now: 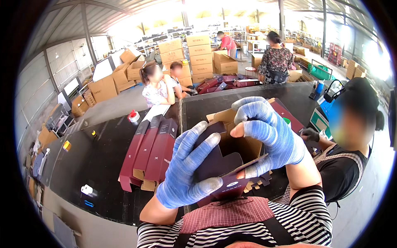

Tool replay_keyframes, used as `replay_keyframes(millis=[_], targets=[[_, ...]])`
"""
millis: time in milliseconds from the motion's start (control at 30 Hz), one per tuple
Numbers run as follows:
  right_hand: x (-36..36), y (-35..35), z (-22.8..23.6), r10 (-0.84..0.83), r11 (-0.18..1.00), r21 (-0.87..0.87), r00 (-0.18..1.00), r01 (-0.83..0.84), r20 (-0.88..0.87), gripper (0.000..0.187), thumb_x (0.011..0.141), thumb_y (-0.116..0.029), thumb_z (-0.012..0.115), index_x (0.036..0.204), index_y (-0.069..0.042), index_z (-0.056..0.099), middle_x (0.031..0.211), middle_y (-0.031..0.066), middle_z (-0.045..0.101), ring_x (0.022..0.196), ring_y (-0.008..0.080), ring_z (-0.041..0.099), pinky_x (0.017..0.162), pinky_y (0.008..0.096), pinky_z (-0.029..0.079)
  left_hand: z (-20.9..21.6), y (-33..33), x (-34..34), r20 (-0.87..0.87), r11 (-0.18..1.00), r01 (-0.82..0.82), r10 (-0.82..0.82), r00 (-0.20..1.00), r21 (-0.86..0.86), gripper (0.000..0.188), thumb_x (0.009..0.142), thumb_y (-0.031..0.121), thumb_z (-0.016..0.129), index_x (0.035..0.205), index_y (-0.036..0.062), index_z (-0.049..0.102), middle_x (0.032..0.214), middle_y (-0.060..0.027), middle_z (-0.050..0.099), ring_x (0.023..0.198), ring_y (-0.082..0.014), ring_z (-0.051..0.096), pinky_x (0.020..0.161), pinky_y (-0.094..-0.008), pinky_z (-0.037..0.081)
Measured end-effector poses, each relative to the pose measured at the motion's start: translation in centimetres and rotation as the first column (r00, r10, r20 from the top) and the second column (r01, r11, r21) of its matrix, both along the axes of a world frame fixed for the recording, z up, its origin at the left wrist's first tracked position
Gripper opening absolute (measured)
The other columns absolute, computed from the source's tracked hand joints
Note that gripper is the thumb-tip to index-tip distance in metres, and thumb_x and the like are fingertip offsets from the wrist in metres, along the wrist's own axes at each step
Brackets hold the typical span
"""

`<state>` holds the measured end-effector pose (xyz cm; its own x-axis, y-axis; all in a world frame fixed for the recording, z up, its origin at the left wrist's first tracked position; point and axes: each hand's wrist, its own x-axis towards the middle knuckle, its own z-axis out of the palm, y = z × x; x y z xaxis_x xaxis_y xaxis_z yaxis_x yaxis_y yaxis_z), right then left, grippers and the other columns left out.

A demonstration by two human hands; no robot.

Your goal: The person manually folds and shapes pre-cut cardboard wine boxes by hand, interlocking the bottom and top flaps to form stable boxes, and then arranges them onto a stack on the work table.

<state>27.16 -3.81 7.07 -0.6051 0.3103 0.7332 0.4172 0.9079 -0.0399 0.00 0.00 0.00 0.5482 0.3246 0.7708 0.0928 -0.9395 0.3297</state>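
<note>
Head view: the wearer's left hand [186,165] was clamped on the left side of an open carton [225,164], fingers laid over a dark flap, thumb against the near outer wall. The right hand [273,128] was clamped on the opposite side, fingers curled over the rim, thumb at the near flap. The carton was thus located between both hands, mouth upward; from where I stood, the two-sided grip appeared to steady the walls and keep the brown interior accessible. Contact between its base and the tabletop [91,161] could not be determined.

Left of the left hand, three maroon boxes [149,155] lay side by side, presumably aligned to save space and stay out of the hands' way. Beyond them stood a red-and-white roll [133,116]. Past the right hand lay another maroon box [289,115], near a co-worker's gloved hand [310,134].
</note>
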Motion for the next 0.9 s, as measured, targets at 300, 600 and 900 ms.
replay_keyframes(millis=[300,600,900], targets=[[0.0,-0.7,-1.2,0.185,0.983,-0.012,0.982,-0.186,-0.030,0.047,0.076,-0.041,0.091,0.099,-0.007,0.069,0.128,0.0169,0.054,0.127,0.0467,0.053,0.104,0.0556,0.044,-0.1,-0.3,0.1,-0.014,0.996,0.017,-0.016,1.000,0.086,0.084,0.088,0.063,0.070,0.141,-0.0011,0.061,0.157,-0.0250,0.044,0.139,-0.0435,0.043,0.119,-0.0508,0.032],[-0.1,0.0,-4.7,0.143,0.986,-0.044,0.957,-0.159,-0.252,0.051,0.081,-0.033,0.087,0.120,-0.005,0.072,0.141,0.0202,0.048,0.140,0.0426,0.045,0.119,0.0556,0.032,-1.2,0.0,0.7,0.005,0.984,-0.057,0.057,0.998,0.169,0.085,0.080,0.062,0.079,0.136,-0.0002,0.064,0.142,-0.0211,0.058,0.134,-0.0417,0.051,0.118,-0.0537,0.033],[-0.6,0.6,-7.5,0.093,0.985,-0.100,0.920,-0.141,-0.380,0.044,0.081,-0.027,0.088,0.117,-0.005,0.075,0.157,0.0251,0.040,0.146,0.0418,0.042,0.119,0.0502,0.034,-2.1,0.7,1.1,-0.018,0.984,-0.087,0.090,0.996,0.154,0.077,0.078,0.052,0.083,0.133,0.0016,0.065,0.142,-0.0200,0.058,0.133,-0.0416,0.052,0.117,-0.0542,0.034]])
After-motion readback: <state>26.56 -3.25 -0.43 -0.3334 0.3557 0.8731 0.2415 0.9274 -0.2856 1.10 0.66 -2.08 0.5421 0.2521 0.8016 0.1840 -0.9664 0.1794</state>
